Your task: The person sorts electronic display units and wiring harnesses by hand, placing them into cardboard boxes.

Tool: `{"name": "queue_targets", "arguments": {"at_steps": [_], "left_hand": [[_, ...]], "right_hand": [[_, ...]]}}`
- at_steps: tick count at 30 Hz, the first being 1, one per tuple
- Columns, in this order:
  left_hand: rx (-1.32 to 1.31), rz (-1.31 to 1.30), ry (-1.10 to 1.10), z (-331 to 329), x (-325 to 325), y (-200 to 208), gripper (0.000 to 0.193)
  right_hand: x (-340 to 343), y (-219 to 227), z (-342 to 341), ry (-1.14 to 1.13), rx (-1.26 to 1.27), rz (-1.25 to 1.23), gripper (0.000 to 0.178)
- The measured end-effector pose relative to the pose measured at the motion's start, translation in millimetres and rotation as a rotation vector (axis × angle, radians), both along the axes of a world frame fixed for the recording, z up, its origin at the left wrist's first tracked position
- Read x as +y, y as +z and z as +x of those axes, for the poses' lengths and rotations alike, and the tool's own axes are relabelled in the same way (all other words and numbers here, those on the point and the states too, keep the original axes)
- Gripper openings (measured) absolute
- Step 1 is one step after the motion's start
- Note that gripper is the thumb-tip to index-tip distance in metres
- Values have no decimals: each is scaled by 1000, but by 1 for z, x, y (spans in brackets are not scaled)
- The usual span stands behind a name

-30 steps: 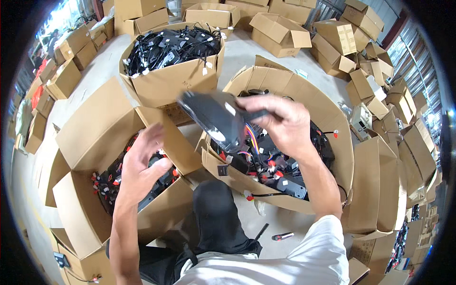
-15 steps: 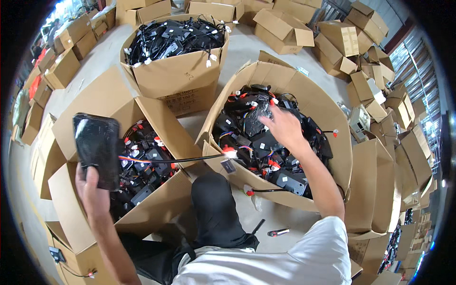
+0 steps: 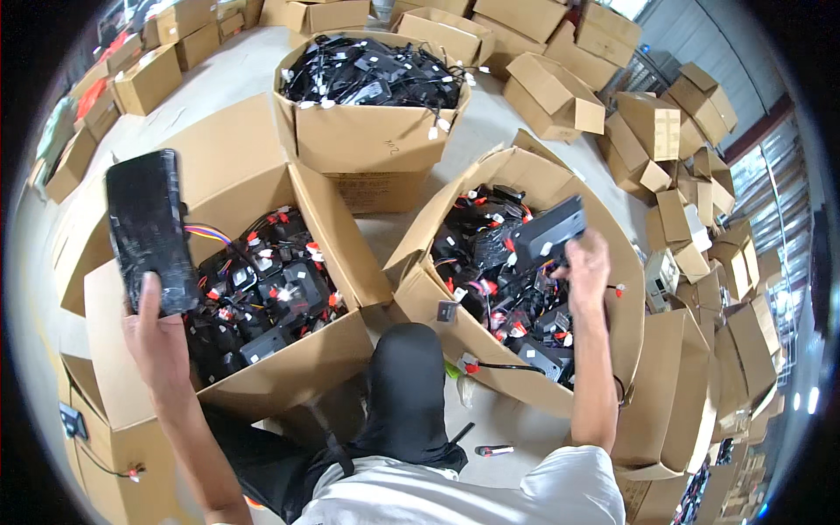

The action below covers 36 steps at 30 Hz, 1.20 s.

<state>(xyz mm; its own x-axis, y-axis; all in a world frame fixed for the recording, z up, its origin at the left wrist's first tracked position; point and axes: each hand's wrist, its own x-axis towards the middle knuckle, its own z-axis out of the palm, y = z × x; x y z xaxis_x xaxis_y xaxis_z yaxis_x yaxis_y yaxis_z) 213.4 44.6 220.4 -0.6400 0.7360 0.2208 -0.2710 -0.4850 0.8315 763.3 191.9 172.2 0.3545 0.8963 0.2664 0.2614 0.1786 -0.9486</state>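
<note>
My left hand (image 3: 157,346) grips a flat black rectangular device (image 3: 144,232) with a glossy, scuffed face by its lower end, thumb on the face. Coloured wires run from the device's side toward the left carton (image 3: 293,357), above whose left part it is held up. In my right hand (image 3: 590,273) is another black box-shaped device (image 3: 548,233), tilted over the right carton (image 3: 499,374) and held at its right end. Both cartons contain jumbled black devices with red and white connectors. Most of my right fingers are hidden or blurred.
Farther off stands a third carton (image 3: 367,144) heaped with black devices and cables. A utility knife (image 3: 493,451) lies on the floor beside my knee (image 3: 407,363). Many brown cartons (image 3: 665,367) crowd the right side. A small black device with a cable (image 3: 73,422) rests at far left.
My right hand has come up from the right carton's pile with a black device in it. The left device has moved slightly left and up, and its cable no longer stretches across to the right carton.
</note>
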Motion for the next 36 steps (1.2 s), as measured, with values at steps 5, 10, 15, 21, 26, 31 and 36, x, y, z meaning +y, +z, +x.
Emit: {"name": "queue_targets", "arguments": {"at_steps": [5, 10, 15, 21, 26, 31, 36], "left_hand": [[-36, -193, -84, 21, -9, -29, 46], [-188, -27, -135, 63, -3, -30, 33], [-270, 97, -176, 79, -18, -26, 48], [16, -153, -20, 47, -48, -40, 63], [121, -276, -10, -3, -62, -43, 64], [363, -199, -280, -50, -57, 1, 58], [-55, 24, -11, -79, -18, -31, 63]], "right_hand": [[-20, 119, -114, 216, 82, 293, 55], [-57, 146, -226, 503, 45, 262, 57], [-68, 68, -333, 814, 157, -83, 51], [-103, 36, -380, 896, 242, -287, 47], [-90, 47, -394, 920, -124, -192, 42], [-50, 82, -413, 1275, -90, -164, 86], [-42, 73, -458, 1065, 88, 33, 72]]}}
